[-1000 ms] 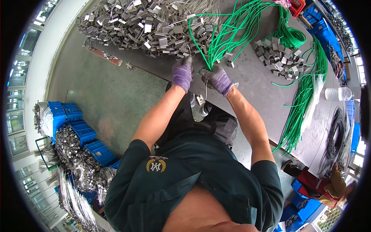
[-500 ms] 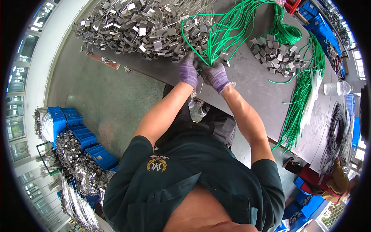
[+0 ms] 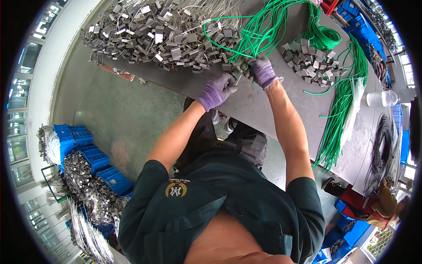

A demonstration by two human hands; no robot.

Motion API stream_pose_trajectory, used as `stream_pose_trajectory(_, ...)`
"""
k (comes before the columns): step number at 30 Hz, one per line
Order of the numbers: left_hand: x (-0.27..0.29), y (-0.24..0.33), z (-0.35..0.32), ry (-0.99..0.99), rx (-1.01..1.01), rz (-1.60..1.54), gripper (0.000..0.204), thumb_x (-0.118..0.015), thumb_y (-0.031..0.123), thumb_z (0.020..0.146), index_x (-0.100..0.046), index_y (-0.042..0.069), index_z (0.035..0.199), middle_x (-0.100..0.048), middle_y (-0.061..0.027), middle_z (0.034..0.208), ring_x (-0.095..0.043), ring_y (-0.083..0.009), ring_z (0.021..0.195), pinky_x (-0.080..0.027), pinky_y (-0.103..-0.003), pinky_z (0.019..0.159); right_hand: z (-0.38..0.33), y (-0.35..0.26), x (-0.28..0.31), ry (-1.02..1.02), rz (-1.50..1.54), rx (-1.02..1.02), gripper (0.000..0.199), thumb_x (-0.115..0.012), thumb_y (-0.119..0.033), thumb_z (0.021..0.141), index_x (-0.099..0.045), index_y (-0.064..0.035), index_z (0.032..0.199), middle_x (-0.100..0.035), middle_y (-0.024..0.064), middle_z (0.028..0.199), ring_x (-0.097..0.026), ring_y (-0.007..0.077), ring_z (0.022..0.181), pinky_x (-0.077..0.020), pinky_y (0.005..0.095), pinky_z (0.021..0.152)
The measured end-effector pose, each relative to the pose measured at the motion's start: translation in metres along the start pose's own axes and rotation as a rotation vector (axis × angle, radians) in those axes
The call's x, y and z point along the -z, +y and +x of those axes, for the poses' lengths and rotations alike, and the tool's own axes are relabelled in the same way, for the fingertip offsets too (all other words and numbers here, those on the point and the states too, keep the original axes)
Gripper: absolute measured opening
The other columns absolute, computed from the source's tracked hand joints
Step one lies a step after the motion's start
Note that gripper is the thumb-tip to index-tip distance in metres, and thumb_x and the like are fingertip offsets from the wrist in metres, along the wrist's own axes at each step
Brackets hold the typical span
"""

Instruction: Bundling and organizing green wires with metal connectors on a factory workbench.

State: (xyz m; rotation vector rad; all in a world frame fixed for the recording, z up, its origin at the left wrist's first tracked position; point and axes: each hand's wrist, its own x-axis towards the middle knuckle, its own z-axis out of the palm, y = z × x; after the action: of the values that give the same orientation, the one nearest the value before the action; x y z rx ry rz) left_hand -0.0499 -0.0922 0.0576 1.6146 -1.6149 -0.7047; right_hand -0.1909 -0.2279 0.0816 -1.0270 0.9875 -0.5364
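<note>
Left hand [image 3: 216,91]: gloved, fingers curled, pinching a thin wire end beside a metal block.
Right hand [image 3: 263,72]: gloved, closed around a green cable [image 3: 246,39] at the table [image 3: 263,105] edge.
Done: a large pile [image 3: 162,33] of wired blocks lies left.
Left: loose blocks [image 3: 307,66] and cable bundles [image 3: 343,110] right, apparently unassembled.

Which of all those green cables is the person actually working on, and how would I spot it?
Start at the long grey table, between the big heap of metal blocks and the smaller pile. The green cable bundle fans up from the purple-gloved right hand, with the left hand beside it. Unlike the straight green bundle lying untouched at the right, this one loops.
</note>
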Motion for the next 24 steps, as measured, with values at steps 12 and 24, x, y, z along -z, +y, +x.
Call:
stream_pose_trajectory(12,0.007,0.008,-0.011,-0.308,0.416,-1.635,0.011,-0.055,0.02,0.085,-0.046,0.014,0.081,-0.037,0.0052,0.058,-0.032,-0.0056,0.043,-0.025,-0.021,0.039,-0.015,-0.005,-0.016,-0.269,0.038,0.216,0.02,-0.064,-0.019,0.079,-0.056,-0.0028,0.086,-0.062,0.0057,0.069,-0.049,0.0078,0.042,-0.0311,0.0188,0.033)
stream_pose_trajectory(24,0.006,0.03,-0.019,-0.014,0.577,-1.336,0.016,-0.056,0.015,0.083,-0.052,0.016,0.099,-0.035,0.0032,0.057,-0.032,-0.0073,0.045,-0.026,-0.022,0.039,0.004,0.0,-0.021,-0.101,-0.007,0.241,0.018,-0.06,-0.021,0.081,-0.056,-0.0033,0.081,-0.056,0.0036,0.057,-0.05,0.0114,0.041,-0.0359,0.0223,0.037)
